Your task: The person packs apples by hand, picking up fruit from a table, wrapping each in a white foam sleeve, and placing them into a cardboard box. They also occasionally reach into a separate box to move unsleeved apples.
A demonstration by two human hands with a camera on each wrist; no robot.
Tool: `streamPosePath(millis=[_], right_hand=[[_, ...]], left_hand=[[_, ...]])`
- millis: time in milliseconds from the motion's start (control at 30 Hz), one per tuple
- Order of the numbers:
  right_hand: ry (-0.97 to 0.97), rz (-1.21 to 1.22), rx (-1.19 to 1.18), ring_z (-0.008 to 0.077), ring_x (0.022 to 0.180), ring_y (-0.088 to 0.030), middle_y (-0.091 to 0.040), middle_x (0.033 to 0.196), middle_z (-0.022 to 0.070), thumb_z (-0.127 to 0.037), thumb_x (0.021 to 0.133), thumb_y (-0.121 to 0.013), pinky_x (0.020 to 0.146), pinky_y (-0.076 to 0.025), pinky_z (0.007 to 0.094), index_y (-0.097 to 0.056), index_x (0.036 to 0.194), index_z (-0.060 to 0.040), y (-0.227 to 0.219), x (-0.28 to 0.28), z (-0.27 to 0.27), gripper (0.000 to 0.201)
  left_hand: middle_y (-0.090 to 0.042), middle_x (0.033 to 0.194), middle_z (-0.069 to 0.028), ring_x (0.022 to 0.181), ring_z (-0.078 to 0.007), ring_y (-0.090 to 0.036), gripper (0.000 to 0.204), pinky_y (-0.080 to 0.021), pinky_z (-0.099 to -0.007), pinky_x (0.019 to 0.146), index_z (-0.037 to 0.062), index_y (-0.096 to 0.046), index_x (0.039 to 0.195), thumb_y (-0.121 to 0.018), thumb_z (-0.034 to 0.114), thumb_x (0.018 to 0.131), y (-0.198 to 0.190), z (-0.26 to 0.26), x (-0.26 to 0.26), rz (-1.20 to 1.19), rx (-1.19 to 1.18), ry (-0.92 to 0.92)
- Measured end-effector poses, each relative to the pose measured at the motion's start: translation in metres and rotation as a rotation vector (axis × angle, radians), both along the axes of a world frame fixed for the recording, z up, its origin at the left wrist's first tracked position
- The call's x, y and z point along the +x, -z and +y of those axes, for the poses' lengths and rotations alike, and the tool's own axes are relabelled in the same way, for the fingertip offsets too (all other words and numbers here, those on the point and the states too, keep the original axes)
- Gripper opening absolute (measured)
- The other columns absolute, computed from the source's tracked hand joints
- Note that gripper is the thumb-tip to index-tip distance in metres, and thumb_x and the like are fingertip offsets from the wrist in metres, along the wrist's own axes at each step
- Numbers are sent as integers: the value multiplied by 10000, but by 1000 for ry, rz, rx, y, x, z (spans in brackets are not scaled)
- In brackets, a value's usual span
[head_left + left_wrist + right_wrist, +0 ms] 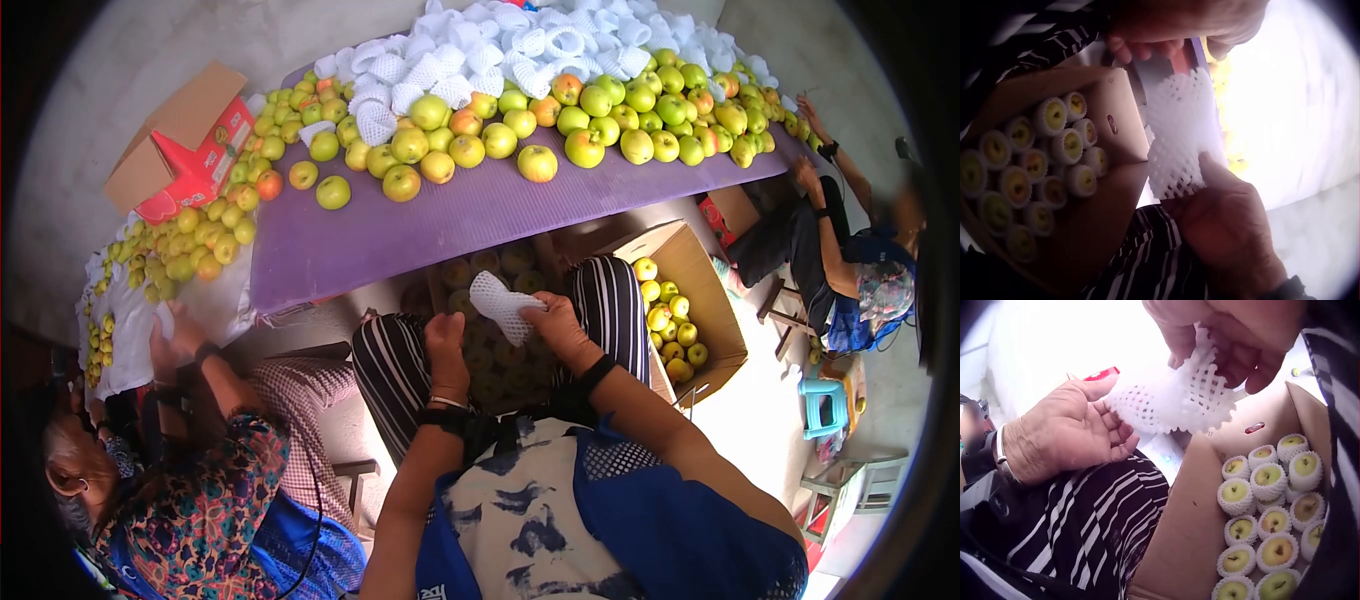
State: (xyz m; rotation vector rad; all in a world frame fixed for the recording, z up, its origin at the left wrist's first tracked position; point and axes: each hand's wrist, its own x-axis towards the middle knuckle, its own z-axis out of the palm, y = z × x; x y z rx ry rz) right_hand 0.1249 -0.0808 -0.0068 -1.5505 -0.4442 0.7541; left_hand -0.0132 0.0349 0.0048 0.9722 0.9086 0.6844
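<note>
Your right hand [562,328], at the centre of the head view, is clamped on a white foam sleeve [503,305], thumb and fingers pinching its right end. The sleeve is tilted, its free end pointing to the upper left of that frame. Your left hand [447,355], left of the sleeve, holds nothing; its fingers are loosely curled, as the left part of the right wrist view shows. Its fingertips are just beside the sleeve; contact cannot be confirmed. Below both hands, between your striped trousers [612,300], a carton [1179,537] contains apples in foam sleeves [1277,551], seen at the lower right of the right wrist view. A purple table [400,230] crosses the upper half of the head view, bearing loose green and reddish apples [538,163], with a heap of foam sleeves [470,55] behind them. Right of your knee, a cardboard box [720,345] contains apples without sleeves. A red carton [200,165] with raised flaps is at the upper left, among more apples. One person [190,490] sits at the lower left, another [835,240] at the right edge. A teal stool [822,405] is at the lower right.
</note>
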Motion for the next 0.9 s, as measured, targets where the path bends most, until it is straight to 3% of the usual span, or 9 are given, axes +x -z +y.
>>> streamPosePath(millis=[67, 133, 233, 333, 467, 567, 633, 733, 900], right_hand=[[13, 128, 61, 121, 689, -560, -608, 769, 81, -98, 716, -606, 640, -458, 258, -586, 919, 59, -5, -1, -1, 258], [-99, 185, 58, 124, 701, -557, -612, 777, 73, -117, 713, -619, 655, -452, 255, -583, 936, 57, -1, -2, 0, 286], [-308, 133, -171, 101, 748, -558, -612, 826, 44, -81, 728, -620, 717, -438, 225, -590, 943, 32, -7, -7, -3, 244], [-453, 85, -156, 139, 830, -552, -601, 909, 73, -128, 699, -658, 775, -429, 258, -543, 1051, 35, -3, -7, -3, 404], [-274, -260, 14, 180, 906, -532, -576, 990, 104, -189, 667, -690, 835, -404, 293, -469, 1148, 35, -10, -12, -3, 575], [-392, -161, 44, 206, 930, -524, -562, 1021, 122, -240, 639, -708, 861, -385, 309, -423, 1187, 26, -6, -21, -1, 673], [-643, 181, -97, 186, 896, -530, -568, 995, 103, -233, 642, -687, 822, -398, 293, -466, 1136, 17, -21, -27, 0, 596], [-760, 321, -121, 162, 843, -531, -570, 944, 75, -205, 648, -653, 750, -413, 276, -500, 1075, -2, -9, -32, 5, 497], [-701, 340, -188, 137, 761, -520, -557, 856, 42, -178, 664, -616, 674, -415, 262, -519, 1009, -20, -12, -40, 6, 392]], left_hand=[[-541, 1013, -66, 929, -172, -518, 365, -370, -253, 825, 29, -457, 1105, -572, 231, 823, -8, -3, -1, 7, -190, 77], [-550, 1006, -91, 945, -221, -519, 359, -359, -307, 871, 28, -462, 1114, -539, 241, 836, -9, -7, 0, -184, -384, 383], [-555, 989, -90, 927, -218, -528, 331, -383, -327, 857, 16, -470, 1081, -568, 176, 808, 21, -5, 8, -498, -438, 340], [-560, 947, -89, 875, -207, -546, 286, -418, -336, 816, 1, -476, 1037, -570, 83, 780, 24, -4, 6, -417, -246, 141], [-566, 861, -71, 766, -188, -563, 224, -452, -296, 717, 5, -480, 966, -551, 6, 753, 13, -6, 4, -212, -114, 197], [-565, 897, -106, 807, -205, -565, 247, -459, -334, 753, 3, -461, 995, -535, 8, 759, 7, -10, 6, -159, -25, 302], [-560, 878, -112, 796, -210, -565, 242, -465, -341, 770, 9, -445, 1006, -523, 45, 780, 0, -15, 11, -311, -115, 310], [-561, 827, -95, 743, -199, -564, 223, -473, -324, 720, 9, -452, 1015, -482, 38, 796, -13, -18, 13, -369, -253, 250], [-553, 840, -85, 729, -190, -557, 230, -481, -322, 706, 21, -457, 1030, -480, 55, 804, -13, -13, 10, -397, -309, 305]])
